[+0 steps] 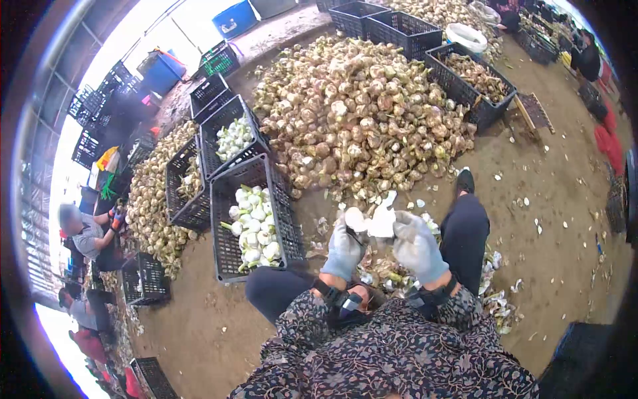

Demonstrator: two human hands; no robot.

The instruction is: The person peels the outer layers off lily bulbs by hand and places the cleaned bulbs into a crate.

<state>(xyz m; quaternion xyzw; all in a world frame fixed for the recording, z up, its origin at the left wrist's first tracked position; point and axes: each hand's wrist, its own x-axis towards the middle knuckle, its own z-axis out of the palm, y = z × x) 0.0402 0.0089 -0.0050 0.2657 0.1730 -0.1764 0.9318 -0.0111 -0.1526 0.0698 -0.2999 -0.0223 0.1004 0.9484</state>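
Both of my hands wear pale gloves and are raised in front of my lap. My left hand (345,251) is closed around a white garlic bulb (355,219). Beside it, my right hand (419,247) has its fingers pinched at a sheet of white garlic skin (381,221), which spans the gap to the bulb. Whether the skin is still attached to the bulb I cannot tell. A black crate (291,243) left of my knee holds peeled white bulbs (254,227). Ahead lies a large heap of unpeeled garlic (359,110).
Loose skins (498,309) litter the floor around my feet. More black crates stand left, including one with white bulbs (234,139), and another (475,86) beyond the heap's right side. A co-worker (90,229) sits at the left by a second garlic pile (156,183).
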